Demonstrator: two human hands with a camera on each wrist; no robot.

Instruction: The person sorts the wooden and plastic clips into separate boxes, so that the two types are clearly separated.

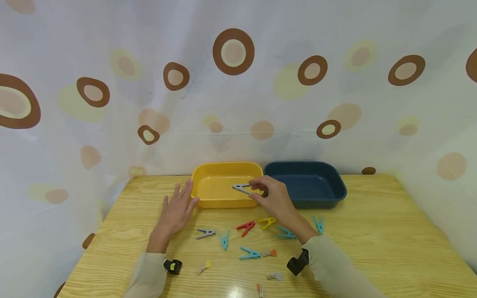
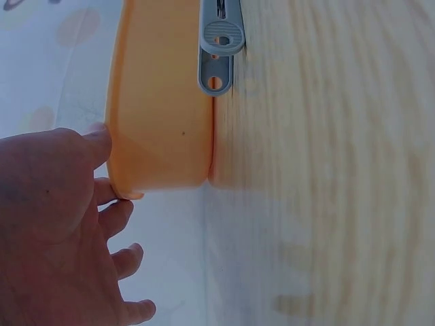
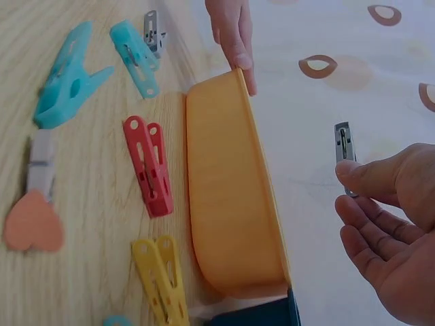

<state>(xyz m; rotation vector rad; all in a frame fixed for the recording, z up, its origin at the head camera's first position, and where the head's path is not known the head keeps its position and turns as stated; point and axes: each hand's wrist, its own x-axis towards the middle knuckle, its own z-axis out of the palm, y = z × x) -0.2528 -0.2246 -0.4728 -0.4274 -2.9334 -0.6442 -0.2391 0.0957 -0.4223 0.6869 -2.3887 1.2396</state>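
Observation:
My right hand point(image 1: 275, 198) pinches a grey clothespin point(image 1: 241, 188) by its handle ends, above the yellow tray point(image 1: 223, 203). In the right wrist view the same clothespin point(image 3: 344, 142) stands upright between thumb and fingers. My left hand point(image 1: 177, 210) touches the left rim of the yellow tray, its fingers spread. The left wrist view has the left hand point(image 2: 61, 217) with thumb and index finger at the tray's rim. Between the hands and me lie another grey clothespin point(image 1: 206, 234), a red clothespin point(image 1: 246, 227) and a yellow clothespin point(image 1: 267, 222).
A dark blue tray point(image 1: 305, 203) stands right beside the yellow one. Several turquoise clothespins point(image 1: 250, 253) lie scattered on the wooden table point(image 1: 387, 248). Nearer are small wooden pegs with heart tops, such as a yellow-heart peg point(image 1: 204, 267). A patterned curtain point(image 1: 238, 99) hangs behind.

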